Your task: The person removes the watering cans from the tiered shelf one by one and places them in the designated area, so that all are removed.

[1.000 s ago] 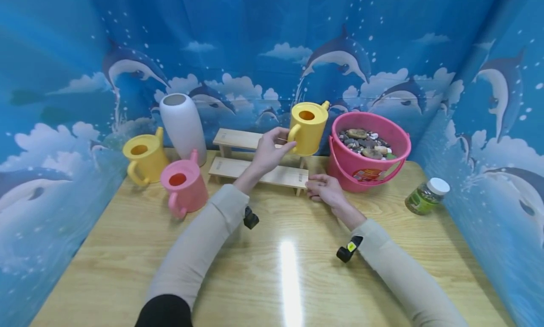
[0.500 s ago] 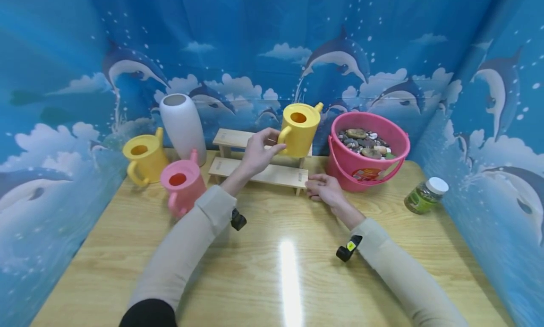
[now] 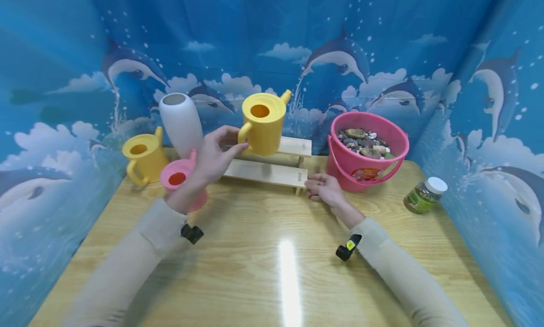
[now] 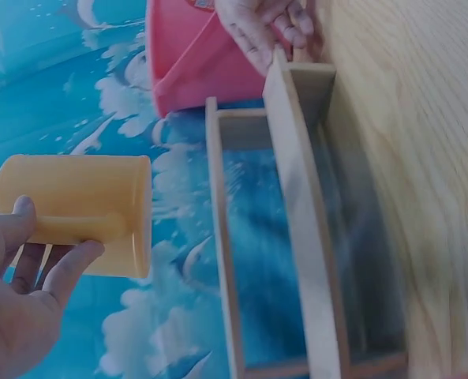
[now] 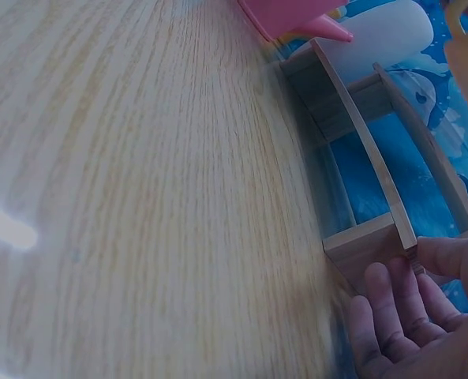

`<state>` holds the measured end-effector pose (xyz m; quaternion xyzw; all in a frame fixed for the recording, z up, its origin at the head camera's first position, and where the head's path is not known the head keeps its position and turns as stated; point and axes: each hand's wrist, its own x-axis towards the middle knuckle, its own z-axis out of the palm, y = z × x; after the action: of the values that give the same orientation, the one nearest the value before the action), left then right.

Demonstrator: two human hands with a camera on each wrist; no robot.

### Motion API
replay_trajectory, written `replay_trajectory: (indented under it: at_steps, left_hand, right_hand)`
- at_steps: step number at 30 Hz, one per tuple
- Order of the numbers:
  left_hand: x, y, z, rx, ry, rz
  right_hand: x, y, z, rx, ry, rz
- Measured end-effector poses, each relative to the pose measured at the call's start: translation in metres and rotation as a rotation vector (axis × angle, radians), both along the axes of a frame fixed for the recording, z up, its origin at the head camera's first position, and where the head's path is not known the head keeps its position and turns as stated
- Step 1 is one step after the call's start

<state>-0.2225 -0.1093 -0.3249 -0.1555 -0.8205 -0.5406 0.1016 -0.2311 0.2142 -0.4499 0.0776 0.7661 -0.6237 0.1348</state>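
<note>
Head view: left hand [image 3: 214, 153] grips cylindrical yellow watering can [image 3: 265, 131], wrist [image 3: 187, 193] partly hiding pink can [image 3: 176, 176]; right hand [image 3: 326, 190] pinches wooden stand [image 3: 267, 172].

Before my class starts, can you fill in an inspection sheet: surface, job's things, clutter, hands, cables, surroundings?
Surface: light wood-grain table, with a bright glare streak.
Job's things: yellow cylindrical watering can, held clear of the pale wooden two-step stand.
Clutter: tall white vase, second yellow watering can and pink watering can at left; round pink bucket of stones and white-lidded clear jar at right.
Hands: left hand holds the first can's handle; right hand grips the stand's lower step at its right end.
Cables: nothing seen.
Surroundings: blue dolphin-print curtain behind and at both sides.
</note>
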Motion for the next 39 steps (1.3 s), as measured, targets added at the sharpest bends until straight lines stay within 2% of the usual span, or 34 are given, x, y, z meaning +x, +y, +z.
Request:
replay_trajectory:
  at_steps: [7, 10, 12, 15, 19, 22, 28, 33, 39]
  left_hand:
    - [0.030, -0.047, 0.014, -0.010, 0.010, 0.094]
    - [0.044, -0.070, 0.015, -0.049, -0.007, 0.170]
    - [0.052, -0.086, 0.014, -0.066, -0.006, 0.214]
    - [0.064, -0.107, 0.009, -0.082, 0.046, 0.273]
    - [0.082, -0.131, 0.001, -0.005, 0.121, 0.300]
    - [0.097, -0.148, -0.005, 0.022, 0.117, 0.343]
    - [0.125, -0.177, -0.016, 0.019, 0.035, 0.445]
    - [0.147, -0.195, -0.028, -0.009, -0.035, 0.564]
    - [0.171, -0.218, -0.053, -0.023, -0.124, 0.696]
  right_hand:
    - [-0.001, 0.001, 0.000, 0.026, -0.018, -0.003]
    - [-0.002, 0.002, -0.001, 0.040, -0.024, -0.002]
    - [-0.002, 0.001, -0.001, 0.039, -0.024, 0.000]
    - [-0.002, 0.000, 0.000, 0.028, -0.023, -0.004]
    - [-0.001, 0.000, 0.001, 0.015, -0.020, -0.005]
    - [-0.001, 0.001, 0.000, 0.011, -0.019, -0.005]
    - [-0.002, 0.002, -0.001, 0.004, -0.023, -0.008]
    - [-0.001, 0.001, 0.000, 0.017, -0.023, -0.006]
    - [-0.001, -0.001, 0.001, 0.033, -0.029, -0.012]
